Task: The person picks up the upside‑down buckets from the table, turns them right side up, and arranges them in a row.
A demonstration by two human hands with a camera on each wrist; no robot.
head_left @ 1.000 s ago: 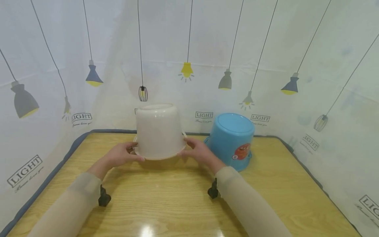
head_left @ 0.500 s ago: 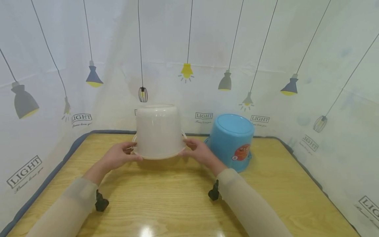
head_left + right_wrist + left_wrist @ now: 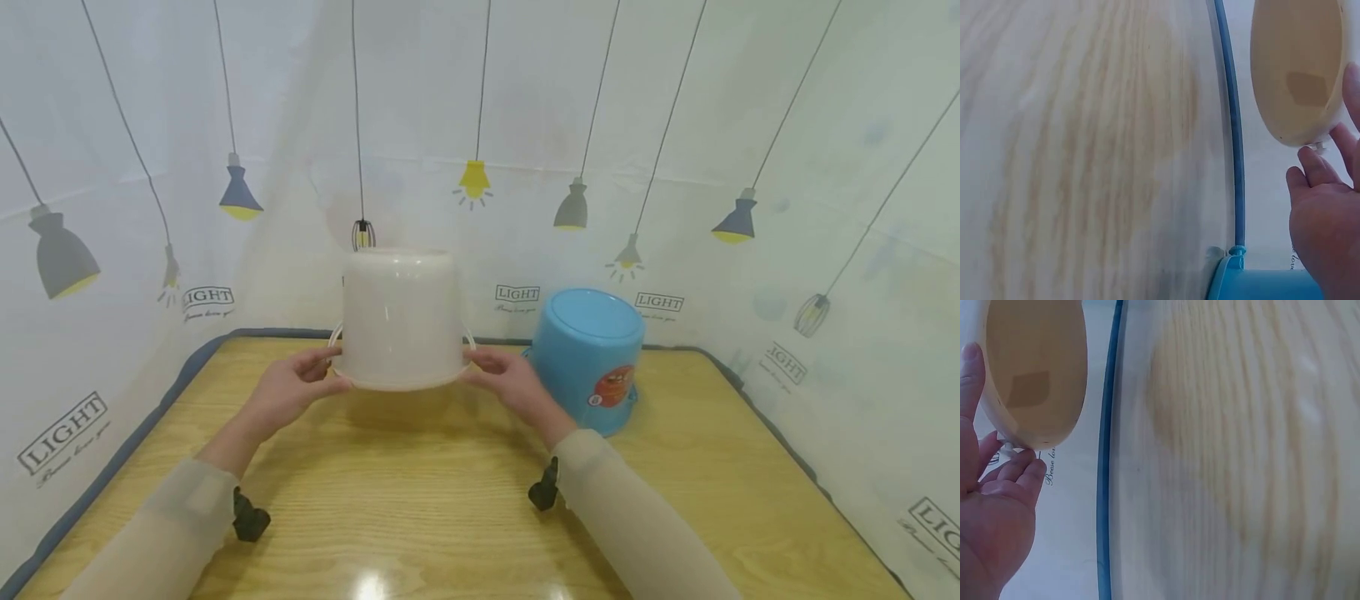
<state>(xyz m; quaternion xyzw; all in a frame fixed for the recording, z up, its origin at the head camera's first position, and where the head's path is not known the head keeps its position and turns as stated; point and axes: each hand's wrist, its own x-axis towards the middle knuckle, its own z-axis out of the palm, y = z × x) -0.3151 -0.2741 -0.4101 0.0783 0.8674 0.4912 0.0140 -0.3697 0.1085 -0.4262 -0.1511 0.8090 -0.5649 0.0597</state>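
A white bucket (image 3: 401, 321) is upside down in the head view, raised off the wooden table with its rim lowest. My left hand (image 3: 288, 392) grips the rim on the left side, thumb in front and fingers at the handle joint. On the opposite side, my right hand (image 3: 516, 387) holds the rim in the same way. Both wrist views look into the hollow of the white bucket (image 3: 1035, 344), over the left hand (image 3: 997, 519) and the right hand (image 3: 1329, 212). The far side of the bucket is hidden.
An upturned blue bucket (image 3: 588, 354) with a red sticker stands on the table (image 3: 405, 492), just right of my right hand. Behind the table's dark-edged back hangs a white curtain (image 3: 420, 108) printed with lamps.
The white bucket has risen a little, most clearly over the last half second, and both hands have moved with it. The blue bucket stays in place.
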